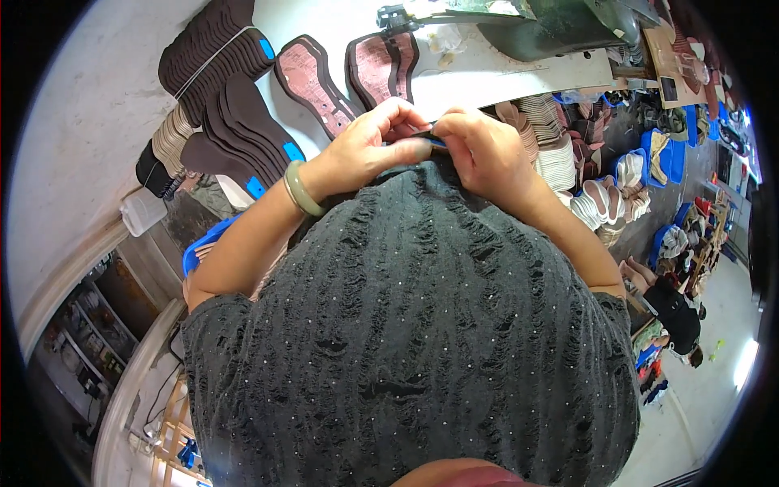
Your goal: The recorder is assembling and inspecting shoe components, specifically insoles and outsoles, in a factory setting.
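"Gripping what?"
"Pinching a small dark-and-blue piece (438,144) with closed fingers (457,124) of left hand (373,138) and right hand (491,154), by the tabletop's (519,81) near edge."
"Progress?"
"Seems under way, not done; can't tell the remainder."

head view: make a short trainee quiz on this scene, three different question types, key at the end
1. True or false: a pale bangle circles the left wrist.
2. Multiple choice: what are the fingers of the left hand and right hand both at?
a) the white plastic container
b) a small dark piece, mostly hidden
c) the green machine
3. Short answer: what colour are the patches on the dark sole-shaped stacks?

Key:
1. True
2. b
3. Blue
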{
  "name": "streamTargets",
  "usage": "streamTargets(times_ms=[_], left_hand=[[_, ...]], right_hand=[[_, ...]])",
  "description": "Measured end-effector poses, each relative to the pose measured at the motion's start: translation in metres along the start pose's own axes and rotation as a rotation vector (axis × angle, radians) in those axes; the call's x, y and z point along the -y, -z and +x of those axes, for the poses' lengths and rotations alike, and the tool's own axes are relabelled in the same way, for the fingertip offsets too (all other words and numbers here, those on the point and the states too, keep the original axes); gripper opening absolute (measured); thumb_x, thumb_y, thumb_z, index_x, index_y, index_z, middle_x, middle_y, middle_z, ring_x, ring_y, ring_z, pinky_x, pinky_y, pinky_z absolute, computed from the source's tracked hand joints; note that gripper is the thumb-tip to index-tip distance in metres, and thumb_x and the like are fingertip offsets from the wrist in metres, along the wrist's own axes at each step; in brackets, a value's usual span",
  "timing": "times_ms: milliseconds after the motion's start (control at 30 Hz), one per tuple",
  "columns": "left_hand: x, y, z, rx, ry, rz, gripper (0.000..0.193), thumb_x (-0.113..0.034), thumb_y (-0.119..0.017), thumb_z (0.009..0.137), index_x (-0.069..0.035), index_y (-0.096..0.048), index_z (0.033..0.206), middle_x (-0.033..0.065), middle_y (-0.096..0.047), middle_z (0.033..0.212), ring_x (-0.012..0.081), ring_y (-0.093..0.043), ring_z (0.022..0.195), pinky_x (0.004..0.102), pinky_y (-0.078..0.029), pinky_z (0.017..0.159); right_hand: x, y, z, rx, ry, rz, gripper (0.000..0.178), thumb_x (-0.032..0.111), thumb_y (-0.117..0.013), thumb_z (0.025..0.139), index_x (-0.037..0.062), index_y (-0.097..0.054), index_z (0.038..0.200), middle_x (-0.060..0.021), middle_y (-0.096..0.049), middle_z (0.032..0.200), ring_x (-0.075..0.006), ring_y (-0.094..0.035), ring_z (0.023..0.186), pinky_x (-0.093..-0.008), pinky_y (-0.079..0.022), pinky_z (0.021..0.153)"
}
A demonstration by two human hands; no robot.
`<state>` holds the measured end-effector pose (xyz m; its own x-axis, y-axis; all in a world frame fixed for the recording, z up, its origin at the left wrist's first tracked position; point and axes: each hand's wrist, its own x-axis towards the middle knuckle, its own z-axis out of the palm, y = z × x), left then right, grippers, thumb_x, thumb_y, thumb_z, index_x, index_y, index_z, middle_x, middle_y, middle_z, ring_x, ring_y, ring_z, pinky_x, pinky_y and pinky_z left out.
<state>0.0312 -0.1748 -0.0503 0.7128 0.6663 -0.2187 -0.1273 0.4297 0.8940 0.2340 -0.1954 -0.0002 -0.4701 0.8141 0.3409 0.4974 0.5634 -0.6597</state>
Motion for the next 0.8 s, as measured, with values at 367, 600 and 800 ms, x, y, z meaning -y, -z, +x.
streamTargets(times_ms=[367,600,800], left_hand=[[-0.075,0.012,0.025,0.586,-0.017,-0.053,0.073,-0.042,-0.075,0.072,0.004,-0.048,0.121,0.0137,-0.054,0.118,0.0197,-0.052,0.105,0.0336,-0.042,0.09],[-0.101,-0.022,0.008,0.141,-0.554,0.798,0.098,-0.042,-0.079,0.066,-0.008,-0.03,0.143,0.0109,-0.05,0.108,0.0223,-0.051,0.096,0.0356,-0.041,0.084],[-0.102,-0.036,0.015,-0.319,-0.686,1.43,0.095,-0.046,-0.078,0.06,-0.021,-0.037,0.141,0.0113,-0.048,0.102,0.0277,-0.049,0.092,0.0406,-0.044,0.081]], right_hand=[[0.016,0.038,0.052,-0.385,0.083,0.533,0.013,-0.007,-0.059,0.081,0.0028,-0.053,0.087,-0.0119,-0.063,0.087,-0.0183,-0.064,0.077,-0.0262,-0.052,0.068],[0.026,0.066,0.039,-0.297,0.353,0.042,0.025,-0.011,-0.059,0.075,0.0094,-0.052,0.088,-0.0076,-0.068,0.086,-0.0256,-0.064,0.078,-0.0318,-0.051,0.064],[0.0,0.049,0.022,-0.528,0.179,0.178,0.025,-0.006,-0.065,0.078,0.0034,-0.052,0.097,-0.01,-0.067,0.092,-0.0203,-0.063,0.086,-0.0292,-0.05,0.076]])
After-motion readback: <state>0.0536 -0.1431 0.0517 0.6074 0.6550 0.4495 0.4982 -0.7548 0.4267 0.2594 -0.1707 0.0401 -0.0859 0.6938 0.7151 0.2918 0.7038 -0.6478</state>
